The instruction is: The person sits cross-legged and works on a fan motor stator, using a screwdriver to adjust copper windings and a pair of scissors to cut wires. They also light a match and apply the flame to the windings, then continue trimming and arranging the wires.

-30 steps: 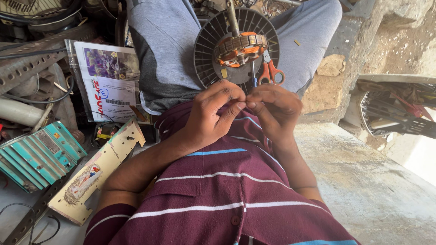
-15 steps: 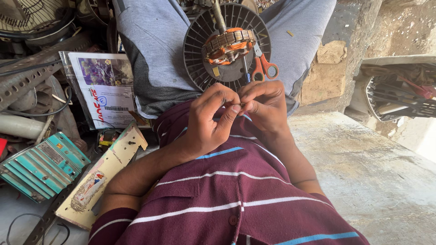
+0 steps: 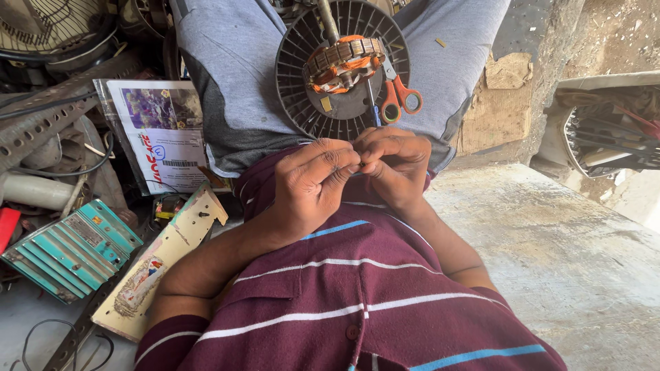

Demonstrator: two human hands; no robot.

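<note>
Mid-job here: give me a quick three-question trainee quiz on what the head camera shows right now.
1. True or false: the orange-handled scissors lie on the person's lap beside the round black fan motor.
2. Where do the left hand and right hand meet? A) over the teal finned part B) just below the fan motor, fingertips together C) on the concrete slab
3. On which side of the person is the printed plastic packet?

Key
1. True.
2. B. What they pinch is too small to tell.
3. The left side.
</note>
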